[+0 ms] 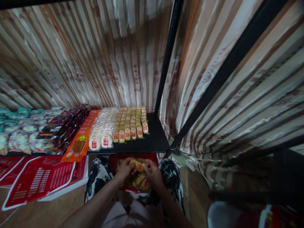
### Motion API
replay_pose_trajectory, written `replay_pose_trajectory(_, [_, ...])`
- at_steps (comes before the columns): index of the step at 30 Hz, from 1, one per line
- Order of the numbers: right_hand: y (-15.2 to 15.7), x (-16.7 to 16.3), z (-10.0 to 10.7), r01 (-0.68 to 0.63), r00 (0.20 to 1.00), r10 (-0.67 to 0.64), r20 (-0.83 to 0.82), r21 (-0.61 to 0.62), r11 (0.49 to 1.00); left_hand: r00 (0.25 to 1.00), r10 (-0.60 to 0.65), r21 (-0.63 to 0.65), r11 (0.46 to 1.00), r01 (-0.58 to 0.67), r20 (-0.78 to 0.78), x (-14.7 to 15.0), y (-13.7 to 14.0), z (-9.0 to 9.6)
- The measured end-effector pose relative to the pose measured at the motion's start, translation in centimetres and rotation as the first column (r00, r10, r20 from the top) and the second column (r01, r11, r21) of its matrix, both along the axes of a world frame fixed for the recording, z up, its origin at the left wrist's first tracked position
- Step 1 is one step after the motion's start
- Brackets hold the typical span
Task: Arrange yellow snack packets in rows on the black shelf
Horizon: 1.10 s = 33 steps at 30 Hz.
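Between my two hands is a small yellow snack packet [138,166] with a red label, held above a red basket [111,161]. The fingers of my left hand [125,169] close on its left end. My right hand [153,172] pinches it from the right. More yellow packets [140,182] lie in the basket below, between my knees. On the black shelf [156,136] ahead, matching yellow packets [127,133] stand in several rows, with white round packets [106,141] beside them.
Left along the shelf are an orange snack bag [78,144], dark packets [68,123] and white-and-green packets [19,139]. Red baskets [40,177] rest under the shelf at left. Black posts [168,57] rise before a striped curtain [114,57]. A dark object [287,177] stands at right.
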State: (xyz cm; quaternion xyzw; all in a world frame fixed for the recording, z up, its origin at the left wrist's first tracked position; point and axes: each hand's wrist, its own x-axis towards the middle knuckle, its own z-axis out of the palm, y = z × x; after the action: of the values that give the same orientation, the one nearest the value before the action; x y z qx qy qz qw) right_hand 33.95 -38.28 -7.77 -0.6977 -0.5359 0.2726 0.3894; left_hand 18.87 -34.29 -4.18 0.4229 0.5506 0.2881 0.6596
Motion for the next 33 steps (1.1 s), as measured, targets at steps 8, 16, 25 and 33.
replay_pose_trajectory(8, [0.5, 1.0, 2.8, -0.24, 0.965, 0.221, 0.142, 0.142, 0.96, 0.946, -0.184, 0.368, 0.888, 0.276, -0.265, 1.9, 2.3, 2.5])
replay_pose_trajectory(16, [3.6, 2.5, 3.5, -0.028, 0.99, -0.001, 0.139, 0.212, 0.977, 0.946, -0.05, 0.494, 0.843, 0.213, -0.322, 5.2, 4.7, 3.6])
replay_pose_trajectory(25, [9.9, 4.9, 4.0, 0.133, 0.984, -0.152, 0.098, 0.184, 0.974, 0.997, 0.045, 0.556, 0.831, 0.0, -0.068, 8.1, 7.1, 3.8])
replay_pose_trajectory(33, [12.9, 5.1, 4.2, 0.129, 0.975, -0.151, 0.162, 0.143, 0.981, 0.976, 0.015, 0.614, 0.78, 0.124, -0.217, 8.5, 8.3, 3.4])
